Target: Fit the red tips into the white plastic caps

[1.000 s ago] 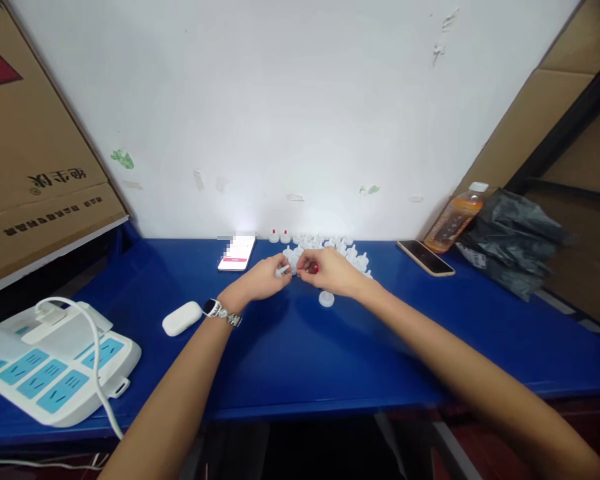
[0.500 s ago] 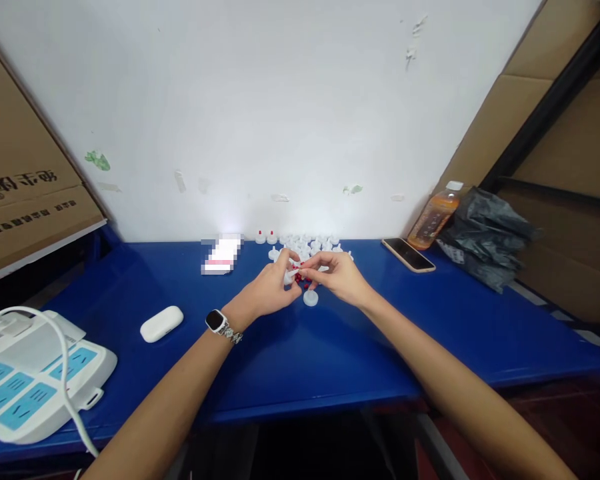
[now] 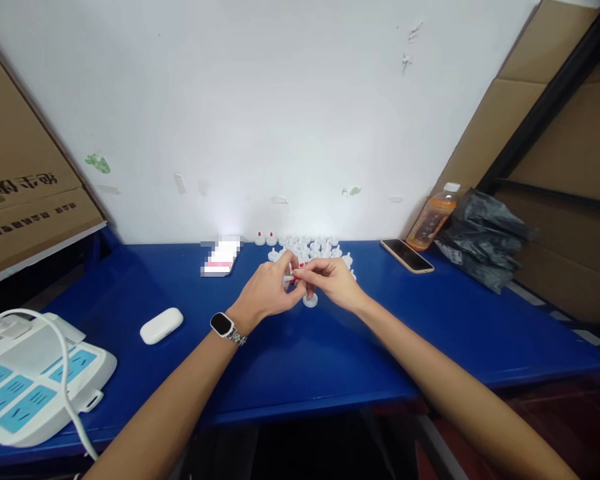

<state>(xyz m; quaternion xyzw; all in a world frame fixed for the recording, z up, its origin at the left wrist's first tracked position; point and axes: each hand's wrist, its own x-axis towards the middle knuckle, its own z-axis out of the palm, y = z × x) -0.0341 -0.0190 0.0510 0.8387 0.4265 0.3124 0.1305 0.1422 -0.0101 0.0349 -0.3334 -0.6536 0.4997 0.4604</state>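
A blue table [image 3: 290,360] runs along a scuffed white wall, and the person's two hands meet over its middle. The left hand [image 3: 269,290], a watch [image 3: 222,325] on its wrist, is curled with fingertips pinched on a small white plastic piece [image 3: 289,279]; the right hand [image 3: 333,283] closes its fingertips on a tiny red part [image 3: 297,272] held right against that piece, so the two hands touch. Just below the right hand's knuckles a single white cap [image 3: 310,301] lies on the table. Behind the hands, near the wall, sits a cluster of similar white pieces [image 3: 313,247], two at its left end with red tips. Farther left lie a phone [image 3: 221,257] and a white earbud case [image 3: 161,325], and at the table's left edge a white power strip [image 3: 30,380]. To the right are another phone [image 3: 407,255], an orange drink bottle [image 3: 433,218] and a black plastic bag [image 3: 483,239].
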